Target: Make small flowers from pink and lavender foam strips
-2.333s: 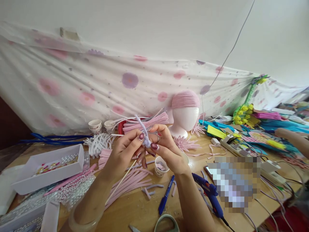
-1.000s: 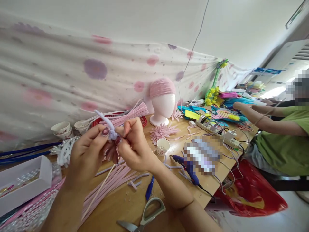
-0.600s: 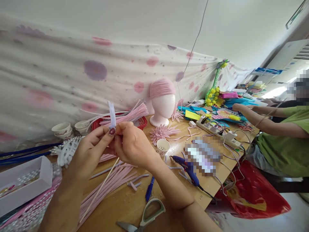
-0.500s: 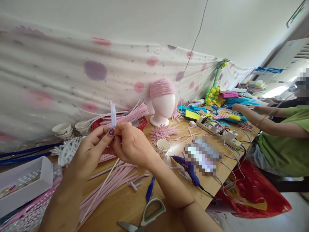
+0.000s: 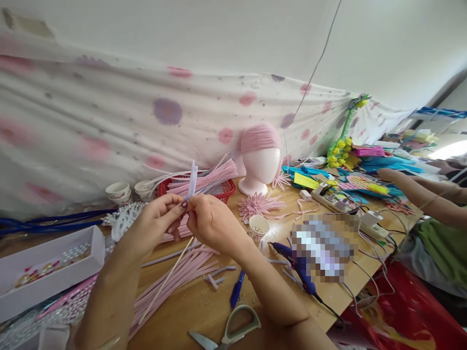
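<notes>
My left hand (image 5: pixel 155 227) and my right hand (image 5: pixel 211 223) meet above the wooden table (image 5: pixel 204 311), fingertips pinched together on a pale lilac pipe cleaner (image 5: pixel 191 181) that sticks up between them. A thin wooden stick (image 5: pixel 166 282) runs down from the pinch toward the table. Loose pink pipe cleaners (image 5: pixel 182 272) lie under my hands.
Scissors (image 5: pixel 233 330), a blue pen (image 5: pixel 237 289), a blue glue gun (image 5: pixel 297 265) and a small paper cup (image 5: pixel 258 227) lie near my right arm. A red basket (image 5: pixel 222 187), a foam head (image 5: pixel 260 163) and a white bead tray (image 5: pixel 51 272) stand around. Another person's arm (image 5: pixel 419 197) reaches in at right.
The camera swung right and partly back, so the other person shows less. The pipe cleaner went from a slanted, knotted shape to standing upright between my pinched fingers.
</notes>
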A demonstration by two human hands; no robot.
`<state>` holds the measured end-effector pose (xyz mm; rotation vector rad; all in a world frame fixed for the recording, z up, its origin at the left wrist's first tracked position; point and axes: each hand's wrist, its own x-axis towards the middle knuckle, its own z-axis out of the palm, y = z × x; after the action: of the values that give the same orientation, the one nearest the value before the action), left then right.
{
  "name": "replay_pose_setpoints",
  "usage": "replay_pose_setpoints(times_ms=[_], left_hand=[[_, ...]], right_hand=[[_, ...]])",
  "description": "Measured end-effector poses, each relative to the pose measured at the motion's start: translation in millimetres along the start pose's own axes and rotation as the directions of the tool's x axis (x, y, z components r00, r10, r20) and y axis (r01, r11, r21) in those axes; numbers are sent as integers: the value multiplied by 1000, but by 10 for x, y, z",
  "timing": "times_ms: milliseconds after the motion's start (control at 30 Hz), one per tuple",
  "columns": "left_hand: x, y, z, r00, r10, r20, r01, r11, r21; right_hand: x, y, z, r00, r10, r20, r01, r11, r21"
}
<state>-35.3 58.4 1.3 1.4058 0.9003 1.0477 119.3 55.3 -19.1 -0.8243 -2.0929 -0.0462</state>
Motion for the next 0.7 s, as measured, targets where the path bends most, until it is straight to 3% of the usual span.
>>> replay_pose_setpoints(times_ms=[233,433,600,700], left_hand=[[26,41,-3,997,-25,76,27,999,-36],[17,28,-61,986,-36,160,53,994,-100],[5,36,-64,955,-61,291,149,945,-293],[-4,61,0,958,-53,282,158,919,-362]], right_hand=[[3,-8,-52,998,21,-64,-13,992,125],[-45,-29,-146,990,140,1,-132,927,350],[-52,-39,-160,993,120,-19,-91,842,532],[-62,-49,-168,992,117,-40,-82,866,493]])
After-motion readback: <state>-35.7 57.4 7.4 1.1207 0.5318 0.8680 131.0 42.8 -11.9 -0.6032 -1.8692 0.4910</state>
